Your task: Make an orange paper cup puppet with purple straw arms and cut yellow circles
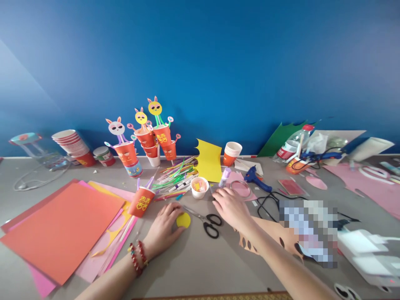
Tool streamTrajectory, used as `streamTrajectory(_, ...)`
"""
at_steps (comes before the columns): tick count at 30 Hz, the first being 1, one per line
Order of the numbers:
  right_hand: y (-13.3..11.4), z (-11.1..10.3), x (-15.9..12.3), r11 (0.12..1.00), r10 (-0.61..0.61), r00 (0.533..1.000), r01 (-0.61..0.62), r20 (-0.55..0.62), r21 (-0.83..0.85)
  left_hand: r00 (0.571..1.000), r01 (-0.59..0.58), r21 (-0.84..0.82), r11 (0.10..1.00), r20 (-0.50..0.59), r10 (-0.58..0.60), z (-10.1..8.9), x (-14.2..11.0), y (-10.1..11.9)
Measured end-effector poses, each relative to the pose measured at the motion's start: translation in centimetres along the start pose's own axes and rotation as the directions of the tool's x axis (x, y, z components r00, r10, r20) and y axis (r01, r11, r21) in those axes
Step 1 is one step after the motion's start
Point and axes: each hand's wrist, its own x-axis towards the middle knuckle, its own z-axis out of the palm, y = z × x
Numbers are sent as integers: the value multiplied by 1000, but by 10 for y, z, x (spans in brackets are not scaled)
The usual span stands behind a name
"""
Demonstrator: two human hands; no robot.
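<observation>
My left hand rests on the table with its fingers loosely spread. Its thumb and index finger lie around the left side of a yellow paper circle, seemingly touching its edge. To the right of the circle, scissors with black handles lie on the table, blades toward the upper left. My right hand stretches out flat beyond the scissors, fingers apart, near a small white cup holding paper scraps. Just above its fingertips stands a purple-capped glue stick. Nothing is visibly held in my right hand.
Colored paper sheets and a tilted red cup lie left. Several rabbit-faced cup figures stand behind, beside straws and pens. A blue glue gun, its black cable, a bottle and a white power strip occupy the right.
</observation>
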Motion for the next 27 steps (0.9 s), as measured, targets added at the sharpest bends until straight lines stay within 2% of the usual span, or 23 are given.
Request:
streamTrajectory(4,3,-25,4,994,86,993,-80,-75,77,997,1,-7,1000,-75,-2,3,1,-3)
streamTrajectory(7,15,-58,2,946,157,976,-106,-148,306,992,11,-54,999,-128,-18,-1,2,-3)
streamTrajectory(9,27,-77,-8,938,151,986,-119,-75,326,985,23,-90,996,-168,-38,-4,3,-1)
streamTrajectory(11,38,-86,-24,968,102,985,-131,143,213,981,29,-108,994,-188,-49,-8,3,0)
streamTrajectory(12,43,-86,-33,977,117,963,-155,241,147,980,28,-111,993,-191,-49,-9,3,1)
streamTrajectory(14,49,-77,-51,978,182,917,-207,356,34,982,23,-110,994,-186,-43,-9,4,2)
streamTrajectory(17,53,-54,-70,973,226,884,-228,408,-46,984,14,-109,994,-173,-33,-7,4,2)
streamTrajectory(21,59,-39,-76,981,180,912,-193,369,0,984,13,-104,994,-178,-31,-6,4,2)
streamTrajectory(25,65,-38,-76,986,99,925,-140,367,89,982,16,-101,995,-184,-35,-7,3,3)
streamTrajectory(27,66,-40,-74,981,99,919,-154,382,117,982,14,-105,994,-184,-34,-6,2,3)
